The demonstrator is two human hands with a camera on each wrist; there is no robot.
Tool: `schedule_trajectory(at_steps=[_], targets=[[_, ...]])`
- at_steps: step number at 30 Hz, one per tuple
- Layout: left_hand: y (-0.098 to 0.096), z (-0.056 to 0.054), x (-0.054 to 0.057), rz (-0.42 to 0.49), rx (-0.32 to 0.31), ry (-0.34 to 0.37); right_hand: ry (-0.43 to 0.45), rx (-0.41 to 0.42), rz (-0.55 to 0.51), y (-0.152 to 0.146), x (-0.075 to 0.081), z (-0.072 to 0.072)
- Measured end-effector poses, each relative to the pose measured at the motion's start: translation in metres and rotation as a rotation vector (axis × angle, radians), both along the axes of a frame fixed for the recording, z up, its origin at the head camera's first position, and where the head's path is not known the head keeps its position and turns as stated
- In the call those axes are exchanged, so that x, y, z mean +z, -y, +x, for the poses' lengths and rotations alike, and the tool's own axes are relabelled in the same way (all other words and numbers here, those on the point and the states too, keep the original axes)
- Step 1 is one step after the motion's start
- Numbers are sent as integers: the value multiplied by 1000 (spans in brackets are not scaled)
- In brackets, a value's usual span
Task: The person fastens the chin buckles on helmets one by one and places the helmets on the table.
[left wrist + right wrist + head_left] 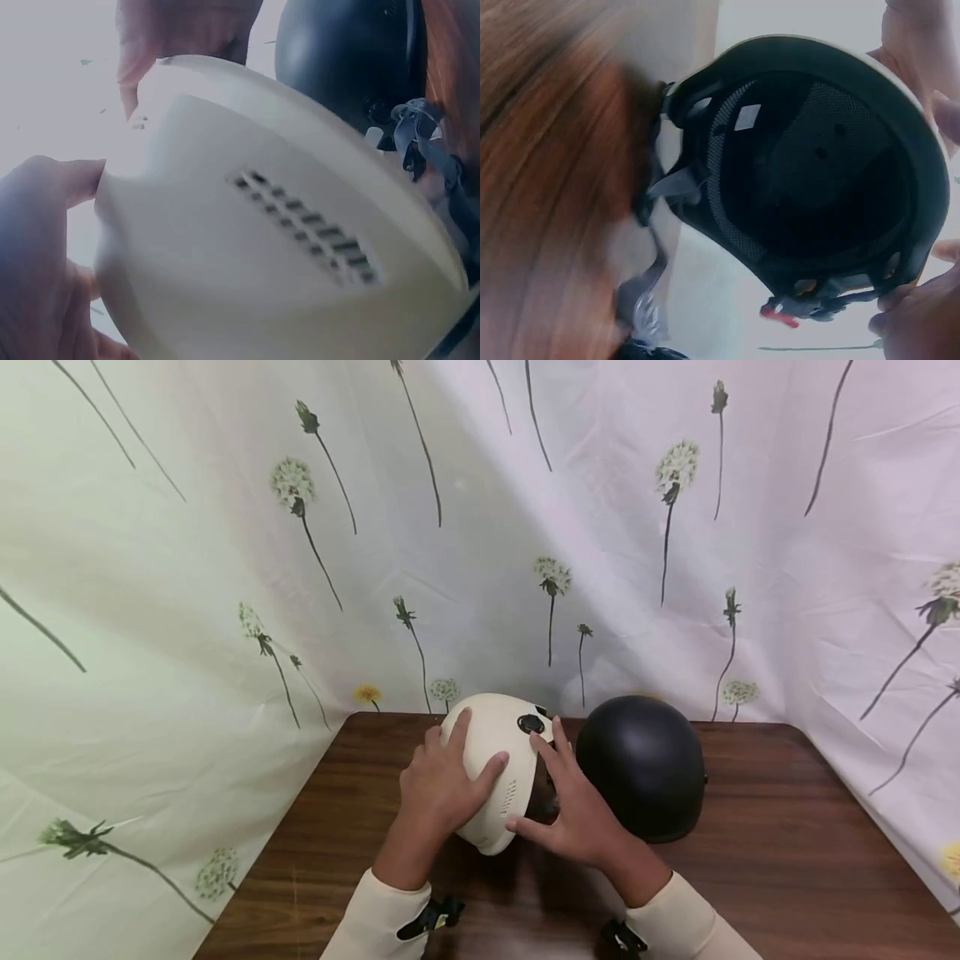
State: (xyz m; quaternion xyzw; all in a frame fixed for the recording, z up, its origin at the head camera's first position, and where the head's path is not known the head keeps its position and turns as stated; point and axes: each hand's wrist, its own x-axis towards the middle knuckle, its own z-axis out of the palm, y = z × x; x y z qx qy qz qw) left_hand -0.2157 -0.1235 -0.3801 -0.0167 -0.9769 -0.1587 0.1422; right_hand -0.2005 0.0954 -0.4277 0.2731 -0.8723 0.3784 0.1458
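A cream helmet (486, 760) stands tilted between both hands, its shell to the left and its opening facing right. My left hand (442, 777) grips the shell from the left, fingers spread over its curve. From the right, my right hand (581, 814) holds it, thumb at the near rim and fingertips close to a round black vent (531, 724). Slotted vents (307, 229) show on the side in the left wrist view. The right wrist view looks into the dark padded interior (817, 165), with a hanging strap (676, 184) and a red piece (780, 313) at its edge.
A smooth black helmet (641, 768) rests just right of the cream one, its dark straps (427, 139) visible in the left wrist view. Both are over a brown wooden table (780, 843). A white cloth (480, 543) printed with dandelions hangs around the table's back and sides.
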Motion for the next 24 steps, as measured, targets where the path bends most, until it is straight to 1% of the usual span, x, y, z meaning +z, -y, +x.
schedule_trajectory(at_steps=[5,8,10,14,16,21,24], targets=[[3,2,-2,118,-15,20,-70,32,25,-1,8,-3],[4,5,-2,172,-29,6,-97,55,49,1,10,-5],[3,6,-1,177,-54,-12,-105,67,59,2,11,-5],[0,6,4,137,-107,-44,-110,80,88,5,9,-4],[0,6,6,124,-101,-47,-111,85,98,5,8,-3],[2,4,8,113,-41,-51,-122,88,90,3,6,0],[4,2,8,114,-16,-64,-136,82,84,1,6,0]])
